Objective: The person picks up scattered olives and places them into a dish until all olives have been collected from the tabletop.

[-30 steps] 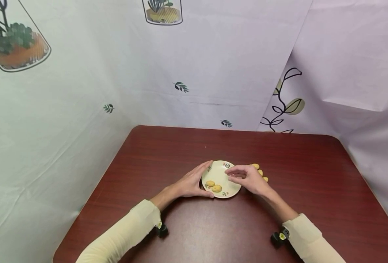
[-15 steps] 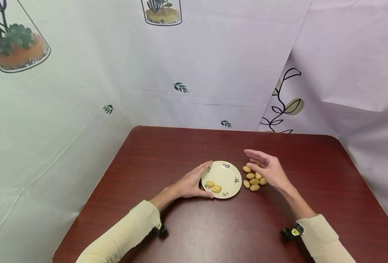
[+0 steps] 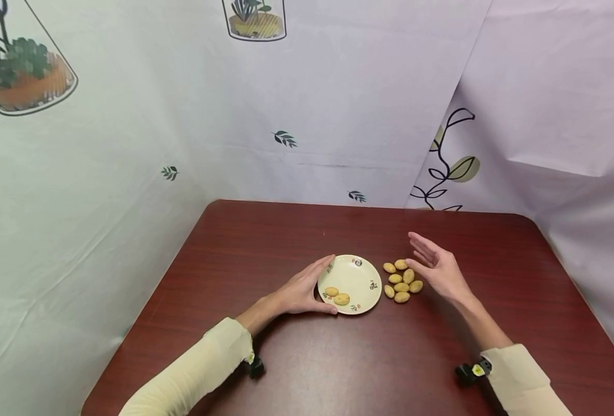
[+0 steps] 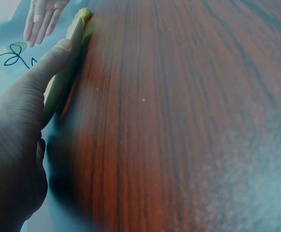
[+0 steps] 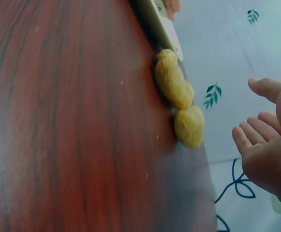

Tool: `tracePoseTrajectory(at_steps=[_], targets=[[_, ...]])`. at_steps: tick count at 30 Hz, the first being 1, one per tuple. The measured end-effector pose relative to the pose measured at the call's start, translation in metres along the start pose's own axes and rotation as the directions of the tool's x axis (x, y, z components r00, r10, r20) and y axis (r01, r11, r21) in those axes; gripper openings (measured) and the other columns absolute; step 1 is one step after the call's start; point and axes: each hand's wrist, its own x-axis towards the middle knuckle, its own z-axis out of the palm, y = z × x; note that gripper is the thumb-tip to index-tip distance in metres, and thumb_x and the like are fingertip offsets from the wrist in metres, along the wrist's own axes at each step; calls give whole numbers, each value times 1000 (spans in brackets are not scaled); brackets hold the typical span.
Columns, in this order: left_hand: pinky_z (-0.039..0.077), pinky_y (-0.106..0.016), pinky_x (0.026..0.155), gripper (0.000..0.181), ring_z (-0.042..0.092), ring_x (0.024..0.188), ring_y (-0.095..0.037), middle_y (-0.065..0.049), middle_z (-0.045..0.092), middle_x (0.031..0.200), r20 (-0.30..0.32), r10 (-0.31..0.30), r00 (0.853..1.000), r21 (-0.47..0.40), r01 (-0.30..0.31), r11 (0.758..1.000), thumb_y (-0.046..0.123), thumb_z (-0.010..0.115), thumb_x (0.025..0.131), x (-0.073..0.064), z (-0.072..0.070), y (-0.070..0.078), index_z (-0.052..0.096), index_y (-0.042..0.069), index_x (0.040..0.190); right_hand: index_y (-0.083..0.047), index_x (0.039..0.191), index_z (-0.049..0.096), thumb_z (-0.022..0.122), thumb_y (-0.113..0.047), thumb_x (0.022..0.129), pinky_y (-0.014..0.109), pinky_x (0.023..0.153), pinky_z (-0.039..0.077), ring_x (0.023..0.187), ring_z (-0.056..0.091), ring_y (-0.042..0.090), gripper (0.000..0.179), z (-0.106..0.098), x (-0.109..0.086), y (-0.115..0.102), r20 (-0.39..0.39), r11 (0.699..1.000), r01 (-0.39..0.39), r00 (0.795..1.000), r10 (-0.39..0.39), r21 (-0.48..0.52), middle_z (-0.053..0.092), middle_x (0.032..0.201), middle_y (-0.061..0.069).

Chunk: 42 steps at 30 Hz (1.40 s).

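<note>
My left hand [image 3: 298,293] lies along the left side of a small cream plate [image 3: 356,278] with printed motifs. Its straight fingers touch the back-left rim, and the thumb [image 4: 51,63] reaches along the front rim. Two oval yellow-brown pieces [image 3: 341,299], resembling small potatoes, rest at the plate's front left. To the right of the plate, several like pieces [image 3: 402,287] form a loose cluster on the table. Just right of this cluster hovers my right hand [image 3: 446,276], fingers extended and thumb apart, holding nothing. In the right wrist view it is apart from the yellow pieces [image 5: 189,126].
A dark red wood-grain table [image 3: 328,358] with rounded back corners bears everything. Pale printed cloth [image 3: 328,104] hangs behind and at both sides. Each wrist carries a black camera, such as the right wrist camera [image 3: 465,374].
My right hand has moved from above the plate to the right, past the cluster, uncovering its pieces. My left hand and the plate with its two pieces have stayed in place.
</note>
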Motion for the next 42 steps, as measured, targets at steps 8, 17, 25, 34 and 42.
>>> tracePoseTrajectory(at_steps=[8, 17, 25, 34, 42], targets=[[28, -47, 126, 128, 24, 160, -24, -14, 24, 174, -4, 6, 1000, -2, -6, 1000, 52, 93, 79, 0, 1, -1, 17, 4, 170, 6, 159, 41, 71, 2, 100, 17, 107, 44, 147, 39, 49, 67, -7, -5, 11, 23, 999, -49, 999, 50, -22, 43, 160, 30], [29, -48, 125, 127, 25, 159, -25, -14, 24, 174, -5, 8, 1000, -3, -8, 1000, 52, 93, 80, 0, 2, -2, 17, 4, 170, 14, 153, 45, 73, 5, 97, 18, 103, 47, 144, 47, 41, 63, -10, -10, 20, 37, 995, -99, 994, 100, -17, 48, 154, 34], [27, -46, 126, 128, 24, 160, -23, -12, 23, 175, 5, 4, 1000, 4, -4, 1000, 53, 92, 79, 0, 1, -2, 16, 4, 170, 16, 149, 49, 74, 6, 96, 17, 101, 49, 140, 50, 45, 59, -10, -14, 26, 57, 992, -121, 991, 123, -38, 52, 149, 35], [26, -45, 127, 129, 23, 160, -22, -12, 23, 175, 9, 5, 1000, 5, -5, 1000, 55, 91, 80, 0, 1, -3, 15, 4, 170, 19, 143, 54, 74, 7, 95, 18, 96, 53, 129, 62, 18, 53, -10, -18, 26, 71, 992, -125, 990, 125, -7, 56, 142, 38], [28, -47, 126, 128, 25, 159, -24, -11, 23, 175, -1, 10, 1000, 4, -10, 1000, 54, 92, 79, 0, 1, -4, 16, 5, 170, 18, 140, 58, 74, 5, 96, 16, 90, 55, 126, 64, 40, 48, -9, -17, 24, 78, 984, -161, 983, 167, -77, 62, 138, 35]])
